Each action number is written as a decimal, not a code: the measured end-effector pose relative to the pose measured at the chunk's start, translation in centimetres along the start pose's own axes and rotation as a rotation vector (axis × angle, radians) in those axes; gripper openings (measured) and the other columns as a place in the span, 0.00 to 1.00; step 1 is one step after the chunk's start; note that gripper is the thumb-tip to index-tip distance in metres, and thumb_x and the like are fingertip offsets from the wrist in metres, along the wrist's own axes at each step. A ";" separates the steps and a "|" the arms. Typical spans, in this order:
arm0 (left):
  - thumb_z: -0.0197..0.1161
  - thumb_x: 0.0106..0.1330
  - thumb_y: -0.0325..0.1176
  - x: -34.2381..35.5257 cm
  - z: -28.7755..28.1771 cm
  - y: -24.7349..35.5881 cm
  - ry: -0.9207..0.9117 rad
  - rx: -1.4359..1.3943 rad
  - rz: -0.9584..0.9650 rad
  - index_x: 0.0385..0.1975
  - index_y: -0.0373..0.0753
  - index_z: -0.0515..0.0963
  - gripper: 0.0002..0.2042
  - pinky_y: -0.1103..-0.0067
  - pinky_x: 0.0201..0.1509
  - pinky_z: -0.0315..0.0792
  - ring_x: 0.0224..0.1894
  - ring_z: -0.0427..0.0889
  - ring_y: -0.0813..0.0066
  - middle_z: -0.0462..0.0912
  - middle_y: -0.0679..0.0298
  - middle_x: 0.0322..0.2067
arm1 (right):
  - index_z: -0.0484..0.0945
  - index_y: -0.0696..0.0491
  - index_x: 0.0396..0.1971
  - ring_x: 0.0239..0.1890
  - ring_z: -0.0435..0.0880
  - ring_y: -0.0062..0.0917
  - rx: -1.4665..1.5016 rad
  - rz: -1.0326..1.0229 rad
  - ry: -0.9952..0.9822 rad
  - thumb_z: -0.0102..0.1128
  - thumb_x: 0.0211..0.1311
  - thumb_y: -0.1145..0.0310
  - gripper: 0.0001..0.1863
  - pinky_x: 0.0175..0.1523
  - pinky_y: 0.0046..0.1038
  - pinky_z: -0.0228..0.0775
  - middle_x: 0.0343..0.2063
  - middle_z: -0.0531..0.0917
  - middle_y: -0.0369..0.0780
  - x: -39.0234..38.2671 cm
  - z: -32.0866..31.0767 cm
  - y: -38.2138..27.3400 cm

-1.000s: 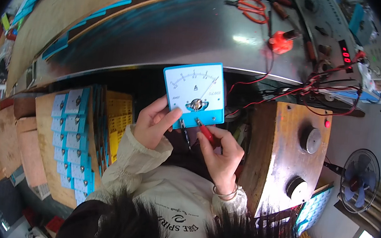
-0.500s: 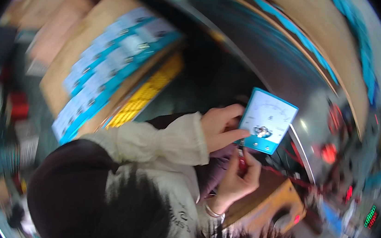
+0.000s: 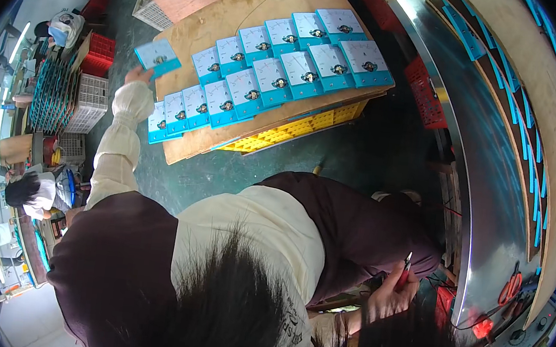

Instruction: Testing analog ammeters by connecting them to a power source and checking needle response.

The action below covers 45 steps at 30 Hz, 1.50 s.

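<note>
Got an analog panel meter point(image 3: 158, 56) pinched by one corner in my left hand point(image 3: 139, 77), fingers closed on the edge, arm stretched way out. It's at the left edge of the plywood board point(image 3: 195, 24), just beside the meters point(image 3: 275, 71) laid out in overlapping rows on that board. Honestly can't tell if it's touching the wood. My right hand point(image 3: 388, 299) is well off to the lower right of the board, fingers curled shut around a red-handled probe point(image 3: 404, 276), metal tip poking up. Yellow crate point(image 3: 296, 129) sits under the board, steel bench point(image 3: 486, 195) to its right.

Handling-wise, I'd guess these are light and stiff, kinda slick on the flat face, and delicate around the exposed movement in the middle. Grab the teal border or a corner, imo, and keep fingertips off the white dial and needle.
</note>
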<state>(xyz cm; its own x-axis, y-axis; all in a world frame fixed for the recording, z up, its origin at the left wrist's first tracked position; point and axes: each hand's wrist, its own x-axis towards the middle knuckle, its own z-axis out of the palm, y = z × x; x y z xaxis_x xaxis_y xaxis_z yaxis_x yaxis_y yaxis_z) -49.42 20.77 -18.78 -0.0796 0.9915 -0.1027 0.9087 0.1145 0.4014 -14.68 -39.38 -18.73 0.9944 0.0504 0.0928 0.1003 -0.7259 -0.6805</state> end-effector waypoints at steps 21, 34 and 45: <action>0.52 0.68 0.49 -6.8 6.7 16.9 0.507 1.022 0.762 0.56 0.46 0.73 0.21 0.60 0.44 0.74 0.42 0.79 0.57 0.81 0.54 0.38 | 0.82 0.56 0.32 0.20 0.81 0.23 0.131 0.151 0.062 0.71 0.54 0.67 0.10 0.29 0.26 0.73 0.20 0.83 0.42 1.7 -2.5 5.1; 0.53 0.70 0.35 -52.0 4.5 61.7 -1.580 -0.649 1.486 0.59 0.44 0.70 0.18 0.81 0.49 0.74 0.44 0.81 0.74 0.82 0.57 0.43 | 0.83 0.52 0.33 0.25 0.82 0.30 0.139 -0.089 0.273 0.73 0.46 0.70 0.12 0.32 0.29 0.74 0.25 0.83 0.38 1.6 -5.6 2.5; 0.57 0.69 0.39 -52.0 7.7 61.4 -1.206 -0.608 1.385 0.44 0.32 0.75 0.15 0.78 0.35 0.79 0.32 0.83 0.72 0.83 0.55 0.33 | 0.83 0.56 0.34 0.22 0.79 0.23 0.130 0.110 0.273 0.72 0.47 0.73 0.12 0.28 0.24 0.71 0.22 0.82 0.41 -2.9 -4.5 6.0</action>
<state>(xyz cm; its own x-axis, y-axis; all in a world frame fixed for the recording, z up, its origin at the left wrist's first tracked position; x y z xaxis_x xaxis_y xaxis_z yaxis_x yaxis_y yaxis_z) 13.63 -24.23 4.21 0.9808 -0.1300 0.1457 -0.1810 -0.3252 0.9282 -17.16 -46.95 -19.81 0.9558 -0.2218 0.1929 0.0135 -0.6225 -0.7825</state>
